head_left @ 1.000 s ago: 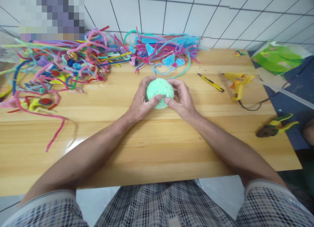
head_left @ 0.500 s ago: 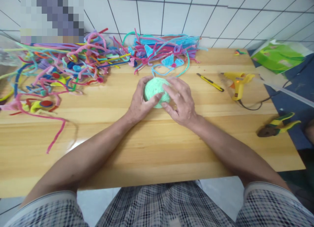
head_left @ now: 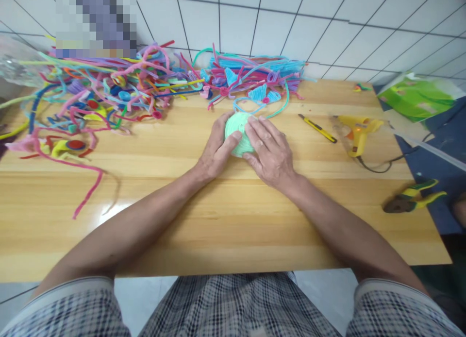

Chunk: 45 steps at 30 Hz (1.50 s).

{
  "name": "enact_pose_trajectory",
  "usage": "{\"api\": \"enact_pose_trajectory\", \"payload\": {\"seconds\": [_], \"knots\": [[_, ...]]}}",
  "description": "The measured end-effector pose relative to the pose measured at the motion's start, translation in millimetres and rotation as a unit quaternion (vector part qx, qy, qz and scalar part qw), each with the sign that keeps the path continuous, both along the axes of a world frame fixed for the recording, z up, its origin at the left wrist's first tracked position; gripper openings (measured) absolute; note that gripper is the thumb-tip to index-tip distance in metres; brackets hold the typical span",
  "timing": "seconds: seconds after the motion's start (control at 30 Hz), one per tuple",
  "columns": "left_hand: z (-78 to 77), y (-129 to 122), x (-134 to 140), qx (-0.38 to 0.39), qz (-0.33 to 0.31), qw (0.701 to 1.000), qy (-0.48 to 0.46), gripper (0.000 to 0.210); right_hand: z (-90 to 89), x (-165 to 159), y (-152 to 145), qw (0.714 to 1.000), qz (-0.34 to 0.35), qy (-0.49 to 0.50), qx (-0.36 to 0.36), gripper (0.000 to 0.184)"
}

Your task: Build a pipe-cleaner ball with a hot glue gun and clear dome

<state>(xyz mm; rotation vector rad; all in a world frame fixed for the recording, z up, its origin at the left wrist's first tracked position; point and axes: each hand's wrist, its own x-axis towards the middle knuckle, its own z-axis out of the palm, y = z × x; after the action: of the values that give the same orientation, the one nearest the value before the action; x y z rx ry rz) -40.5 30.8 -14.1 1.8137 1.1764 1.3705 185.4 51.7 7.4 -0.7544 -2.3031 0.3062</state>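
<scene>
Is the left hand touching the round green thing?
Touching: the head view shows the left hand cupping the round green thing, its thumb lying on top.

No text, label, brand, number or sign could be read at the time of inspection. Any markings on the yellow glue gun (head_left: 358,130), lying between two and three o'clock from the centre of the view, were too small and blurred to make out. The same finding applied to the utility knife (head_left: 318,128), just past two o'clock, and to the pliers (head_left: 411,197), just past three o'clock. The green package (head_left: 418,98), beyond the glue gun on the same two-to-three o'clock bearing, carried pink patches but no legible print.
</scene>
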Motion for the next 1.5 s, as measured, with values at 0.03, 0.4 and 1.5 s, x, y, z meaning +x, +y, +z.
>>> {"api": "enact_pose_trajectory", "payload": {"seconds": [0.03,0.4,1.5], "knots": [[-1.3,0.8,0.4,0.001,0.001,1.0,0.0,0.07,-0.7,-0.4,0.4,1.0,-0.001,0.001,-0.002,0.067],[-4.1,2.0,4.5,0.017,0.01,1.0,0.01,0.069,-5.5,-3.4,0.9,1.0,-0.001,-0.007,-0.011,0.071],[1.2,-2.9,4.0,-0.001,0.003,1.0,0.011,0.074,-12.2,-5.0,-3.2,0.998,-0.022,-0.05,0.032,0.072]]}}
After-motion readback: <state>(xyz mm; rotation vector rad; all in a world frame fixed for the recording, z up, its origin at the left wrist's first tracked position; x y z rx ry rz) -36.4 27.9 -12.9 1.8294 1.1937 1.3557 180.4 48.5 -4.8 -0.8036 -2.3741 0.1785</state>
